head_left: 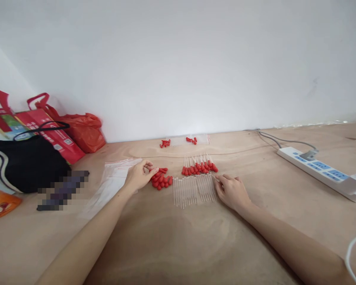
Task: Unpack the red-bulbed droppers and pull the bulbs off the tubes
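My left hand (140, 174) is at a small pile of red rubber dropper bulbs (161, 182), its thumb and fingers closed on a bulb at the pile's upper left edge. Several clear glass dropper tubes (192, 190) lie side by side in a row, right of the pile. My right hand (231, 190) is at the right end of this row, its thumb and forefinger pinched on the upper end of a glass tube. Just behind the row lie several droppers with red bulbs fitted (198, 167), bulbs toward me and tips toward the wall.
Clear zip bags (112, 180) lie under and beside my left forearm. Farther back are more red bulbs (165, 143) and another clear bag (178, 140). A black bag (26, 162) and red bags (84, 130) stand left. A power strip (317, 166) with cables lies right.
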`<state>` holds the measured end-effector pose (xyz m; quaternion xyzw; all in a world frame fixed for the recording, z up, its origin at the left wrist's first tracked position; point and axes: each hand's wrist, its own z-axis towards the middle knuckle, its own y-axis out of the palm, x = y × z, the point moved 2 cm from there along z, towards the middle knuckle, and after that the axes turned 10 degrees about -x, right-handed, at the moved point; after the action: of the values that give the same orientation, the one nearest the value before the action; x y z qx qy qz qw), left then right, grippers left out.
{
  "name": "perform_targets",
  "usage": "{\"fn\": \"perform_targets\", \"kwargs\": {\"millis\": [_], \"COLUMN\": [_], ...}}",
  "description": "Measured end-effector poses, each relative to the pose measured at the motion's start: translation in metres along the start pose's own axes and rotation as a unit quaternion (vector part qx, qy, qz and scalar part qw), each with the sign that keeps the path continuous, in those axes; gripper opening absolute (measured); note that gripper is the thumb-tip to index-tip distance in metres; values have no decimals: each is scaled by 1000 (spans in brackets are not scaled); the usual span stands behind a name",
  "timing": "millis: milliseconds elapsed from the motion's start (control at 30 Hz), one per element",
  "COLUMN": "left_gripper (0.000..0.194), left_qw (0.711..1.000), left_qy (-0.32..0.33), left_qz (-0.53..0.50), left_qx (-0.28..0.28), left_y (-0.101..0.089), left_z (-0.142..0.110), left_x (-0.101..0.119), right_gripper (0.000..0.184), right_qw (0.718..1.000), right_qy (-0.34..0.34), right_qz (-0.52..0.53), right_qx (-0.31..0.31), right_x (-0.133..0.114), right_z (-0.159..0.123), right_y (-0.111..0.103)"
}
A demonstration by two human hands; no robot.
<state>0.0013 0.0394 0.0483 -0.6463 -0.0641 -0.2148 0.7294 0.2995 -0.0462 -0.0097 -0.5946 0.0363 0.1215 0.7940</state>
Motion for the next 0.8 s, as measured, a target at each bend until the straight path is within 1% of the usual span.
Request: {"fn": "perform_targets", "kwargs": {"millis": [167, 233, 333, 400, 467, 533, 633, 700, 800], "left_gripper": [29, 26, 21, 18, 20, 27, 36, 37, 31], "left_qw": [999, 999, 996, 989, 983, 978, 975, 978, 982], "left_qy": [-2, 18, 88, 139, 169, 185, 196, 187, 172], "left_qz": [9, 25, 34, 39, 55, 69, 80, 75, 58], "left_qx": [42, 40, 1, -27, -52, -67, -64, -58, -56], "left_y": [-7, -4, 8, 18, 30, 42, 57, 65, 71], "left_z": [7, 12, 19, 24, 28, 32, 37, 39, 40], "left_x": [4, 12, 37, 58, 80, 99, 119, 126, 130], "right_gripper": [29, 30, 35, 39, 42, 43, 43, 42, 43], "right_qw": [1000, 1000, 1000, 1000, 999, 999, 998, 998, 998], "right_qy": [8, 8, 9, 17, 30, 44, 56, 57, 55], "right_qz": [-3, -1, 5, 7, 10, 12, 13, 14, 9], "right_qx": [4, 4, 4, 4, 7, 12, 17, 15, 10], "right_x": [-4, -6, -6, -4, -1, 2, 7, 8, 8], "right_z": [-2, -2, -1, 0, 1, 1, 2, 3, 3], "right_y": [-5, -6, -9, -10, -12, -13, -14, -15, -14]}}
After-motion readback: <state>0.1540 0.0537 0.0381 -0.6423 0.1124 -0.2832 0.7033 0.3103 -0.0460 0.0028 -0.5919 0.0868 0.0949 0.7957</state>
